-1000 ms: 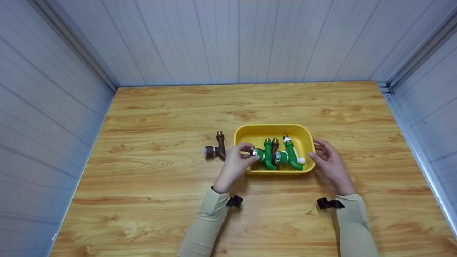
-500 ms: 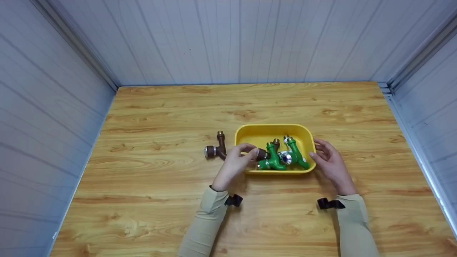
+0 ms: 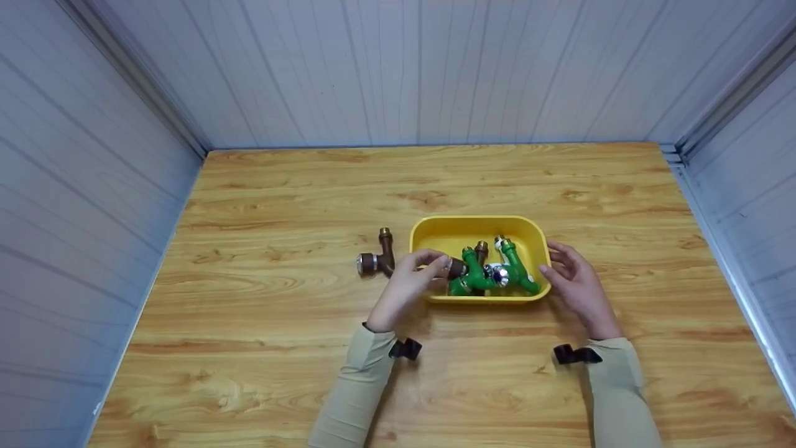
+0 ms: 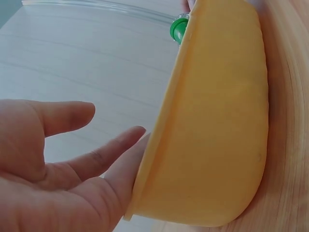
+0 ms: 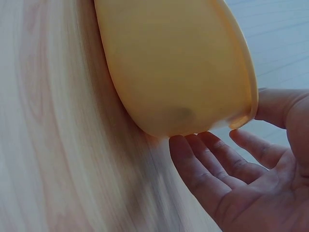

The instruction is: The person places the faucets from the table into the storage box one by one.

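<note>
A yellow plastic tub (image 3: 472, 300) holds several taps, mostly in its front half. Two are green: the left green tap (image 3: 475, 274) tilts against a brown tap (image 3: 458, 268), and the right green tap (image 3: 517, 274) overlaps a white one. At the tub's left end is my left hand (image 3: 407, 280), its thumb and forefinger apart with nothing between them in the left wrist view; other fingers lie at the rim. My right hand (image 3: 578, 283) holds the right end, thumb at the rim and fingertips against the outer wall (image 5: 178, 63).
Another brown tap (image 3: 380, 258) lies on the wooden table (image 3: 280, 249), left of the tub and close to my left hand. Pale panelled walls (image 3: 385, 74) stand at the back and both sides.
My left hand has let go of the left green tap's knob. That tap has tipped over, uncovering a brown knob beside it. My right hand stays at the tub's end.
</note>
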### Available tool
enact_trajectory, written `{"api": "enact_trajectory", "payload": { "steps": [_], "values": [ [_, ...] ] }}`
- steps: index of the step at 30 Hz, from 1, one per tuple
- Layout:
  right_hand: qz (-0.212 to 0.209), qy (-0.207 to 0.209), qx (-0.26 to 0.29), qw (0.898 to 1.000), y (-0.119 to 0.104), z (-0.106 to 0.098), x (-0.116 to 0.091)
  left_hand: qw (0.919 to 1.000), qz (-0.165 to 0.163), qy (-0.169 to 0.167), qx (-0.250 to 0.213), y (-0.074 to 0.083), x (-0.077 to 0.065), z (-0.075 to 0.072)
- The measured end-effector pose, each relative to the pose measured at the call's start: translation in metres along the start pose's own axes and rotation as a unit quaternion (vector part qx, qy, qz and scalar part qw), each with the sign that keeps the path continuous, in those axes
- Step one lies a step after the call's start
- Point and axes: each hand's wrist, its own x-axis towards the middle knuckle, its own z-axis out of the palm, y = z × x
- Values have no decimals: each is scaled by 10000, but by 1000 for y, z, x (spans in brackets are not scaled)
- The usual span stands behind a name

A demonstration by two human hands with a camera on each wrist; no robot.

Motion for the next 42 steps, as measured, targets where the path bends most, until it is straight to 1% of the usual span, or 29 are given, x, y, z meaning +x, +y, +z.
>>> {"api": "enact_trajectory", "payload": {
  "steps": [5, 10, 14, 18, 22, 28, 35, 42],
  "values": [
    [-11, -38, 37, 10000, 0, 0, 0, 9990, -126, -173, -383, 0, 2, -2],
    [65, -27, -70, 10000, 0, 0, 1, 9971, -160, -343, -654, -1, 2, -5],
    [166, -27, -162, 9997, 3, -1, 3, 9956, -198, -385, -827, 0, 0, -7],
    [197, -36, -192, 9996, 5, -2, 4, 9952, -218, -353, -883, 0, -3, -8],
    [177, -37, -225, 9996, 5, -2, 4, 9937, -190, -309, -1061, 2, -8, -10],
    [82, -4, -234, 9997, 2, -1, 1, 9927, -191, -106, -1183, 2, -17, -18],
    [-95, -8, 74, 9999, 5, -1, 1, 9904, -123, 0, -1379, 3, -28, -24],
    [-26, 11, 13, 10000, 4, -1, 0, 9909, -108, 39, -1338, 2, -33, -27]
  ]
}}
